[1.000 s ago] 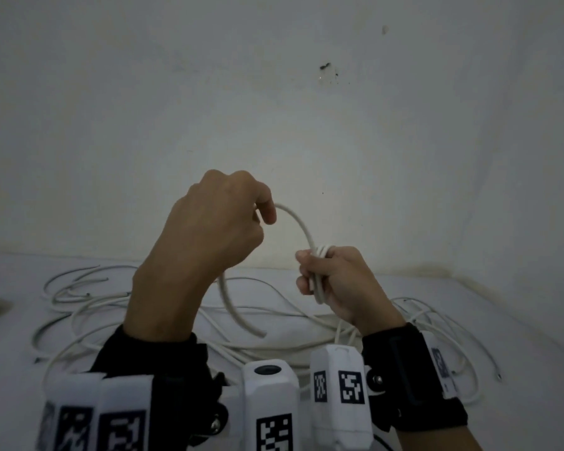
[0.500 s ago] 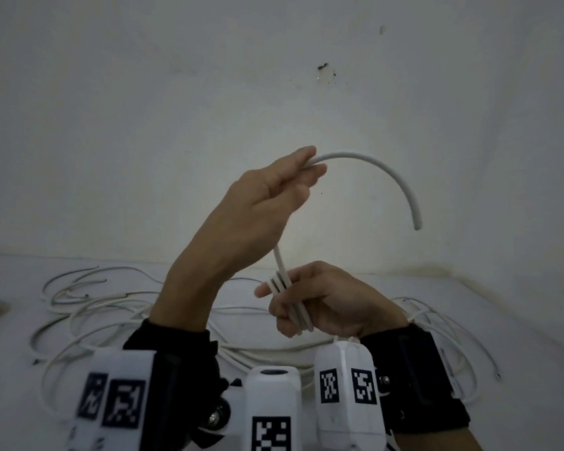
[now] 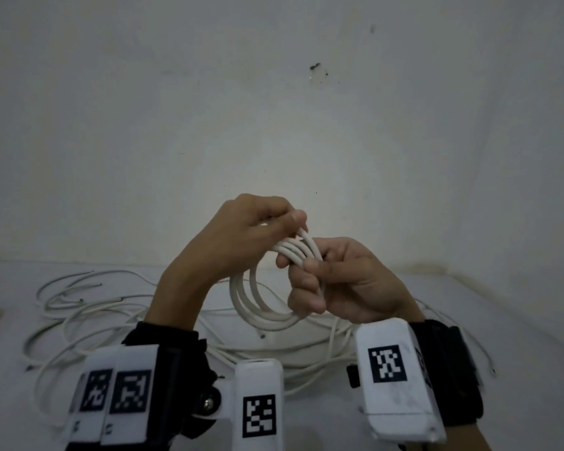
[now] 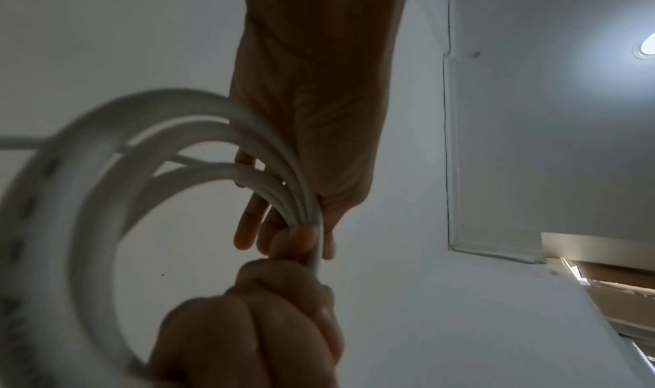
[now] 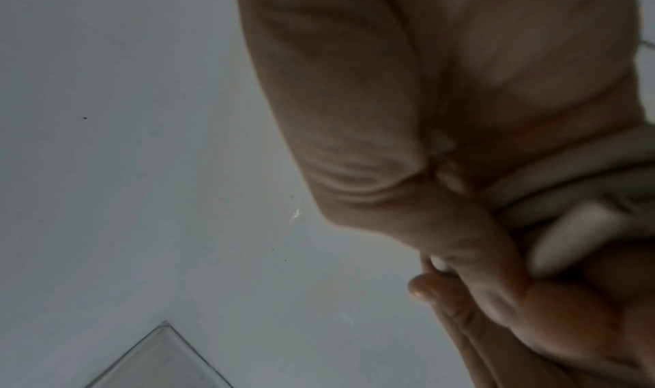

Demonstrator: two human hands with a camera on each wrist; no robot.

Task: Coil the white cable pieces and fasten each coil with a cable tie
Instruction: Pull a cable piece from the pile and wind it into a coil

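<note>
White cable coil [image 3: 267, 297], pinched at its top by left hand [image 3: 241, 242] and right hand [image 3: 345, 281], above loose cables [image 3: 88, 307] on tabletop [image 3: 502, 320].

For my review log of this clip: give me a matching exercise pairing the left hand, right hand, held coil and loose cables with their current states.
Things:
1. left hand
2. right hand
3. white coil
4. loose white cables

States:
A. lying spread on the white surface
B. lifted in the air, no tie visible on it
C. grips the coil's right side
D. pinches the coil's top strands

Pairs: 1-D, 2-C, 3-B, 4-A
</note>
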